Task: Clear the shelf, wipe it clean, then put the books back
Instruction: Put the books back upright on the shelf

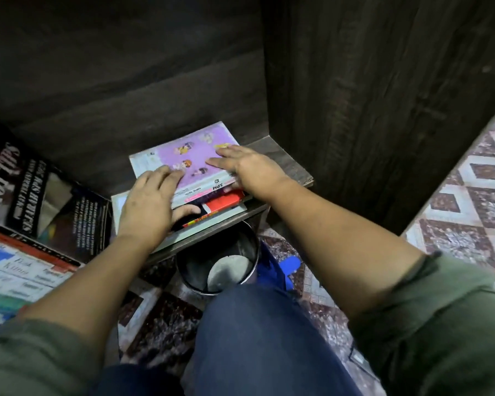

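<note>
A small stack of books lies flat on the dark wooden shelf, near its right end. The top one is a purple-covered book with cartoon figures; below it are a red book and some thinner ones. My left hand holds the left side of the stack, with its fingers on the purple cover and its thumb tucked in under the upper books. On the right side of the purple cover, my right hand rests flat with straight fingers.
A pile of other books lies to the left, a black-covered one on top. A metal bucket stands on the patterned floor below the shelf edge, beside a blue object. The cabinet's side panel walls the right.
</note>
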`<state>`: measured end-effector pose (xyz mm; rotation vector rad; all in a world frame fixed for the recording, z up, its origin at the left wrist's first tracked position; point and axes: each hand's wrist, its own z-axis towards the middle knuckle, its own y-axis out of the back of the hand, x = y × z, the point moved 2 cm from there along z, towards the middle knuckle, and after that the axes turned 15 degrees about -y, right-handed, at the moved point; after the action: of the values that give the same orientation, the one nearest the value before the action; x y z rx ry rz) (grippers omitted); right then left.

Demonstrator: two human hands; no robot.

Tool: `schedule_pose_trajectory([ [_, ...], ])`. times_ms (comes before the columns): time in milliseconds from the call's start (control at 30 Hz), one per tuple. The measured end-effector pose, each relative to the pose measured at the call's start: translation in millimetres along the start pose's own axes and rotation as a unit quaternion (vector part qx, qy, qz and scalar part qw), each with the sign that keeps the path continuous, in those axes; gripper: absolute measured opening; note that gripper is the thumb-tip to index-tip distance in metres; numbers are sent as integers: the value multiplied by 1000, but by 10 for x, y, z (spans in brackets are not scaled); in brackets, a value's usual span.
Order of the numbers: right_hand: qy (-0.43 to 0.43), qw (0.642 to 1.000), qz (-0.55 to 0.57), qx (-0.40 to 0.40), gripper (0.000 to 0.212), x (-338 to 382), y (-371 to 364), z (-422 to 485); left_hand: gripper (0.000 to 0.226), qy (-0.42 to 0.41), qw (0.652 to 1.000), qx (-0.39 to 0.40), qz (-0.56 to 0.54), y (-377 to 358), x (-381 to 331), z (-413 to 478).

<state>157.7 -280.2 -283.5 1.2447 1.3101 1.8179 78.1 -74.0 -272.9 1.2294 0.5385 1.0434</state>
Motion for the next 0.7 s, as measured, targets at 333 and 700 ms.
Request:
schedule_pose_trajectory([
  [333,-35,964,45,-261,57,-373,-528,-994,84,69,986,147,25,370,-585,485],
  [700,-489,845,-2,217,51,-2054,-2386,-4077,24,-626,776,-33,70,-240,-3207,851],
])
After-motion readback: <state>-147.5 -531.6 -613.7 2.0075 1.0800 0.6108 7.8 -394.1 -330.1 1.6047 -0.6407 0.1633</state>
